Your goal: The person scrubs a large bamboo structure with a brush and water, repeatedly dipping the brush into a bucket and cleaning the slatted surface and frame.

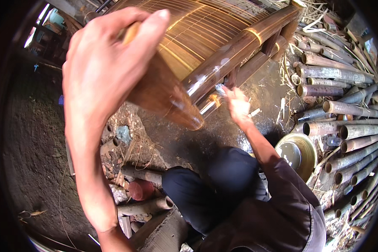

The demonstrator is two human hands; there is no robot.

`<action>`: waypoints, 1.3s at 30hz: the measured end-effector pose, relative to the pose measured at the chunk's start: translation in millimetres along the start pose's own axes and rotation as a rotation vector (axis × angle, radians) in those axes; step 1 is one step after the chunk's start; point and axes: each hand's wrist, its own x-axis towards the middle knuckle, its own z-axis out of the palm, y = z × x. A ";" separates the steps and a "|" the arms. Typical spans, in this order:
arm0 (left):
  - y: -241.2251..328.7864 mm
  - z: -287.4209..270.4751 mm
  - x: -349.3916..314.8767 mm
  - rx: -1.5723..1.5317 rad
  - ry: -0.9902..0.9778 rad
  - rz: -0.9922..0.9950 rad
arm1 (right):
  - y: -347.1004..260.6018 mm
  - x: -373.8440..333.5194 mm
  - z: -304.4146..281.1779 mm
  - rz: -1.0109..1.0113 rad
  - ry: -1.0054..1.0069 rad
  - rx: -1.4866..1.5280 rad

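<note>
A brown, glossy bamboo bench (197, 40) with a slatted top is tilted in front of me. My left hand (109, 54) is closed around the upper end of its near, thick bamboo part (168, 94). Lower down and to the right, my right hand (238, 105) reaches beside the long side rail (239, 44). Its fingers pinch a small, pale bluish-white wad (220, 89), whose kind is unclear. The wad is close to a lower bamboo rail (210, 105) that shines wet. My left fingertips are partly hidden behind the hand.
A round bucket (308, 155) of cloudy liquid stands by my right forearm. Stacked bamboo poles (336, 75) fill the right side, with loose shavings around them. Bamboo offcuts (145, 205), a reddish can-like object (140, 190) and rubble lie left of my knees.
</note>
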 end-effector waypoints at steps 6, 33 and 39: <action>-8.6 -3.0 -3.5 -0.005 0.063 0.017 | 29.5 -31.4 -14.1 0.023 0.094 0.050; -28.7 -1.4 2.6 -0.150 0.060 0.074 | -33.6 -3.4 76.7 1.197 0.006 2.217; -18.2 1.2 0.2 0.089 0.077 0.102 | -95.0 -82.2 110.4 1.019 0.126 1.560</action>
